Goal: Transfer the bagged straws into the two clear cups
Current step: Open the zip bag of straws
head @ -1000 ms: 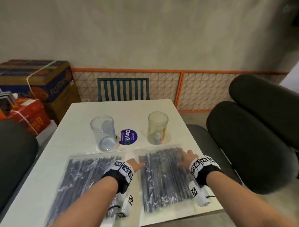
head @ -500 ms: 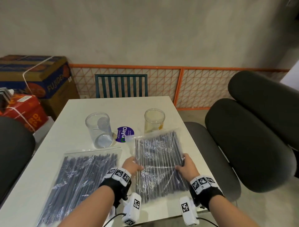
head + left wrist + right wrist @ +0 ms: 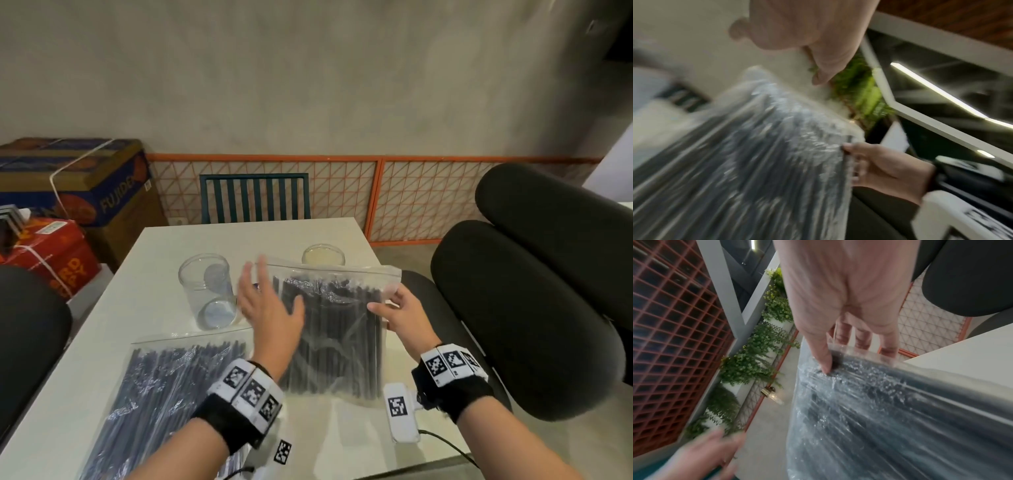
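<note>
pinching raised straw bag [image 3: 337,329] in right hand [image 3: 402,313], left hand [image 3: 270,308] spread

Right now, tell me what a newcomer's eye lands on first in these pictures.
First, the clear bag of dark straws stood upright at the table's near right, the right hand pinching its right edge and the left hand spread open at its left side. Next, a second bag of straws lying flat at near left. Behind them stand two clear cups: the left cup in plain sight, the right cup mostly hidden by the raised bag.
</note>
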Demonstrator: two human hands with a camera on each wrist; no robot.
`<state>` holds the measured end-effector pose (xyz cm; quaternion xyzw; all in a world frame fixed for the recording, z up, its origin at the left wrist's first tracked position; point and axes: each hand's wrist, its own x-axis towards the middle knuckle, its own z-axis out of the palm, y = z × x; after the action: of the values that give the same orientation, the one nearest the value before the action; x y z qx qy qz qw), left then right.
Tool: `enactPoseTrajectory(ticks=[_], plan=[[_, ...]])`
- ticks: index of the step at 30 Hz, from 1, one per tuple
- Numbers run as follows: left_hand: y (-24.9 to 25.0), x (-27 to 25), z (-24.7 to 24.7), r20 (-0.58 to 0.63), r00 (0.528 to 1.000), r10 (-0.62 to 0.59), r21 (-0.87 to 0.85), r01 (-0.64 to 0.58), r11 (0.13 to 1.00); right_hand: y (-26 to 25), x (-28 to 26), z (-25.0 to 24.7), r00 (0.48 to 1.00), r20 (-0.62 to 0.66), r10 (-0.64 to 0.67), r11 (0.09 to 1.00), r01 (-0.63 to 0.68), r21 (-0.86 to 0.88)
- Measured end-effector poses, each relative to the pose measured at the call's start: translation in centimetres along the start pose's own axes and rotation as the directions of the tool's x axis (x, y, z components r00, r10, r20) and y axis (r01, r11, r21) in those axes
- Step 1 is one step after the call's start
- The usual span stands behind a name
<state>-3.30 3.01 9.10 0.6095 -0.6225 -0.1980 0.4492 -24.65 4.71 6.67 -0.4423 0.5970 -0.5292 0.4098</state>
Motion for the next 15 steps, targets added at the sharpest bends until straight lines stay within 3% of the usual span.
enactPoseTrajectory(ticks=[2, 3, 4, 5, 7, 8, 9, 11, 15], plan=[[3.5, -0.9, 0.1, 0.079, 0.970, 0.228, -0.079, -0.222, 0.972, -0.5, -0.5, 0.3, 0.999, 0.027, -0.032, 0.999, 0.032, -0.007], [5.1, -1.1, 0.2, 0.199, 0.954, 0.223, -0.178, -0.188, 0.966, -0.9, -0.8, 0.4, 0.997, 0.051, -0.054, 0.999, 0.054, 0.005], [6.5, -1.0, 0.4, 0.349, 0.925, 0.148, -0.308, -0.036, 0.951, -1.2, -1.1, 0.5, 0.995, 0.076, -0.072, 0.997, 0.071, 0.014], [7.7, -0.9, 0.8, 0.512, 0.858, 0.036, -0.404, 0.203, 0.892, -1.6, -1.3, 0.6, 0.990, 0.106, -0.088, 0.996, 0.087, 0.011], [9.3, -0.3, 1.3, 0.755, 0.640, -0.144, -0.375, 0.601, 0.706, -1.9, -1.6, 0.6, 0.981, 0.145, -0.127, 0.991, 0.131, -0.019], [9.5, 0.1, 1.7, 0.809, 0.559, -0.183, -0.338, 0.695, 0.634, -1.9, -1.6, 0.6, 0.978, 0.145, -0.151, 0.986, 0.159, -0.046], [9.5, 0.3, 1.9, 0.836, 0.509, -0.207, -0.315, 0.753, 0.578, -1.9, -1.7, 0.7, 0.974, 0.142, -0.175, 0.980, 0.187, -0.073], [9.5, 0.4, 2.2, 0.847, 0.473, -0.243, -0.304, 0.806, 0.508, -2.0, -2.0, 0.9, 0.970, 0.133, -0.205, 0.970, 0.219, -0.109], [9.7, -0.3, 2.2, 0.833, 0.477, -0.279, -0.324, 0.830, 0.453, -2.3, -2.9, 1.3, 0.958, 0.114, -0.261, 0.950, 0.276, -0.143]])
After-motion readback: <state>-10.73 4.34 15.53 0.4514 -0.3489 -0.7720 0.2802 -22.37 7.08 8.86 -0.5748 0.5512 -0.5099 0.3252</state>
